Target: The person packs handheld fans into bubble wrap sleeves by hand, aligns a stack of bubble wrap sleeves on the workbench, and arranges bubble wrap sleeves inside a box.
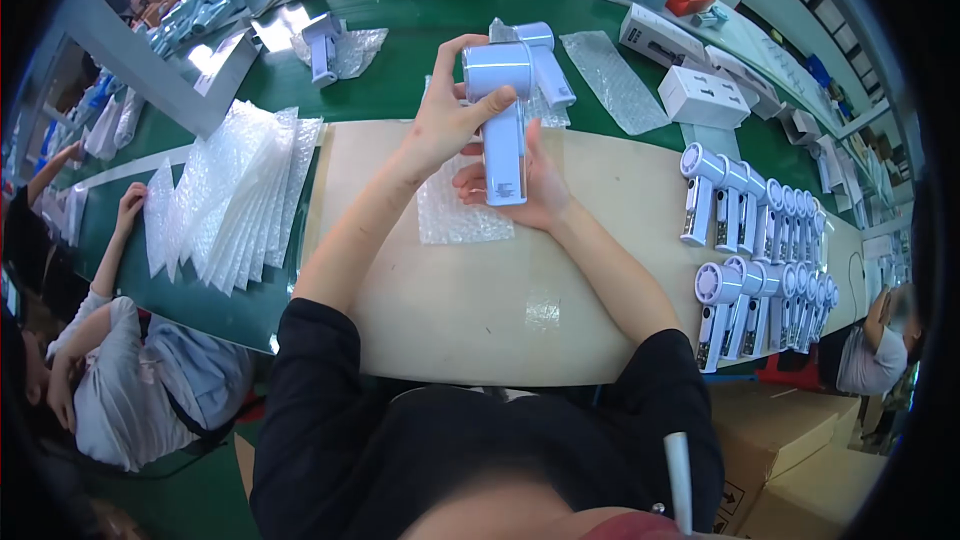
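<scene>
A pale lavender handheld fan (505, 155) is held upright over the work board. My left hand (465, 100) is closed around its round head, with the thumb across the front. Behind the handle is my right hand (540, 180), its fingers curled around the lower part and partly hidden. Beneath the hands, a bubble wrap bag (465, 225) lies flat on the beige board (590, 300). Just beyond them, another fan (550, 75) rests on bubble wrap.
Two rows of fans (715, 285) stand at the right. A stack of bubble wrap bags (235, 190) lies left. One fan (321, 45), a loose bag (615, 80) and white boxes (703, 95) lie farther back. Co-workers sit at both sides; one hand (131, 202) is near the stack.
</scene>
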### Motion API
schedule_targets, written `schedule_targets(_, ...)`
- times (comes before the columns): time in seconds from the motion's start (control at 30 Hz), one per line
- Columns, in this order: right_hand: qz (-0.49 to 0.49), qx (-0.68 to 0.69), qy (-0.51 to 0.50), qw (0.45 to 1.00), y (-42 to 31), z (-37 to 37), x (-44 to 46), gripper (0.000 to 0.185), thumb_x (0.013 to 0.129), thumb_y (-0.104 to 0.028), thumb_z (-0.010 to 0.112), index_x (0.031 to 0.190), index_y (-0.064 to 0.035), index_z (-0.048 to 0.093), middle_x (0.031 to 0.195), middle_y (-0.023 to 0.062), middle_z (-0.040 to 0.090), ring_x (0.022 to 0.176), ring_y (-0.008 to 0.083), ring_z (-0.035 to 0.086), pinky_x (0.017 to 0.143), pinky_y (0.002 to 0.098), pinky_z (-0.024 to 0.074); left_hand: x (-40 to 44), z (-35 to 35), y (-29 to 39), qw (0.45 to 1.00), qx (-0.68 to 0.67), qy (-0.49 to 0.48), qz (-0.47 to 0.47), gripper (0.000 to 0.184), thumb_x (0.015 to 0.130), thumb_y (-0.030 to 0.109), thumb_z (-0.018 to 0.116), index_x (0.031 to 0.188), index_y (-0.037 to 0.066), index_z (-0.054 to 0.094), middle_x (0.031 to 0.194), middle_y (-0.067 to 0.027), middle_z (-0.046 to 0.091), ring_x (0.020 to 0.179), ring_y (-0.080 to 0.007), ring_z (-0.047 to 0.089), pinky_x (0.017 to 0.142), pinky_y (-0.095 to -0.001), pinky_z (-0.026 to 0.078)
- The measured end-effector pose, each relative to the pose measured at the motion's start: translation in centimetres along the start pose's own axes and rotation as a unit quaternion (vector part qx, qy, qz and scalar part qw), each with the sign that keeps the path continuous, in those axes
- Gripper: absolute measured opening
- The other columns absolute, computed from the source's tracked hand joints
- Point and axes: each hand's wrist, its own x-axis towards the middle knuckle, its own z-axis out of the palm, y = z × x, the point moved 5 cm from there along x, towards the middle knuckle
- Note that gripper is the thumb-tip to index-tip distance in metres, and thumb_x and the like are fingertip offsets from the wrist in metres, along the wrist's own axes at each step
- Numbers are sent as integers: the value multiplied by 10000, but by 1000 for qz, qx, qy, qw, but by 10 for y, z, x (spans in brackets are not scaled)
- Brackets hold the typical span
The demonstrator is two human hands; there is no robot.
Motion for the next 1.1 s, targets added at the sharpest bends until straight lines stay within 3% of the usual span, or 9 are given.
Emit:
schedule_targets(0.2, 30, -43, -52, 997, -15, -24, -11, 852, 841, -742, 128, 1092, -15, 494, 749, 106, 570, 577, 158, 558, 434, 257, 403, -19, -8, -41, 983, 40, -45, 172, 997, 904, 267, 577, 1363, 170, -303, 1317, -252, 418, 1275, -315, 377, 1048, -452, 286)
schedule_targets(0.3, -125, -296, 131, 938, -43, -17, -16, 527, 895, -535, 449, 1031, -30, 517, 769, 61, 581, 621, 120, 553, 508, 238, 412, -69, 5, -58, 974, 157, -137, 90, 933, 871, 254, 608, 1429, 132, -130, 1402, -235, 320, 1356, -333, 245, 1108, -425, 185)
schedule_targets(0.5, -412, -755, 331, 388, -88, 43, -45, 482, 547, -173, 810, 940, -127, 535, 834, 38, 509, 773, 237, 526, 641, 339, 443, -84, 12, -46, 878, 385, -199, 203, 480, 776, 229, 701, 1192, 101, 498, 1212, -150, 485, 1158, -331, 439, 990, -388, 367)
schedule_targets(0.6, -444, -790, 323, 273, -91, 56, -50, 481, 541, -166, 810, 921, -120, 519, 849, 43, 511, 784, 239, 522, 644, 350, 445, -84, 6, -57, 905, 315, -219, 183, 310, 756, 209, 717, 1013, 83, 595, 1064, -113, 525, 998, -273, 513, 873, -357, 436)
schedule_targets(0.7, -437, -775, 327, 319, -91, 61, -51, 528, 566, -155, 807, 982, -104, 486, 825, 53, 512, 758, 224, 535, 618, 348, 447, -86, 0, -53, 927, 303, -174, 134, 229, 761, 180, 707, 939, 67, 617, 969, -98, 537, 902, -241, 548, 793, -337, 467)
schedule_targets(0.8, -388, -696, 336, 502, -89, 47, -45, 537, 675, -168, 792, 1055, -58, 428, 809, 86, 548, 688, 184, 565, 548, 297, 450, -82, -6, -45, 945, 302, -109, 61, 207, 763, 162, 703, 915, 47, 622, 870, -89, 556, 798, -232, 571, 719, -328, 485)
schedule_targets(0.97, -134, -253, 145, 947, -65, 34, -30, 432, 822, -111, 664, 1126, -52, 363, 812, 137, 572, 561, 152, 567, 414, 233, 407, -76, -25, -71, 967, 251, -32, 14, 211, 802, 151, 671, 952, 16, 613, 722, -31, 577, 613, -149, 554, 591, -273, 473)
schedule_targets(1.03, -58, -101, 71, 991, -51, 44, -31, 434, 824, -62, 633, 1165, -63, 363, 837, 148, 583, 598, 149, 587, 413, 236, 416, -73, -35, -82, 987, 136, 18, -88, 194, 841, 158, 631, 972, 16, 614, 699, 1, 582, 591, -110, 549, 563, -248, 460)
schedule_targets(1.1, -37, -214, 82, 973, -33, 44, -28, 433, 827, -77, 631, 1156, -60, 351, 835, 137, 591, 635, 165, 604, 426, 258, 431, -68, -49, -91, 983, -35, 60, -169, 189, 872, 183, 592, 970, 24, 620, 728, 11, 584, 598, -75, 535, 543, -225, 436)
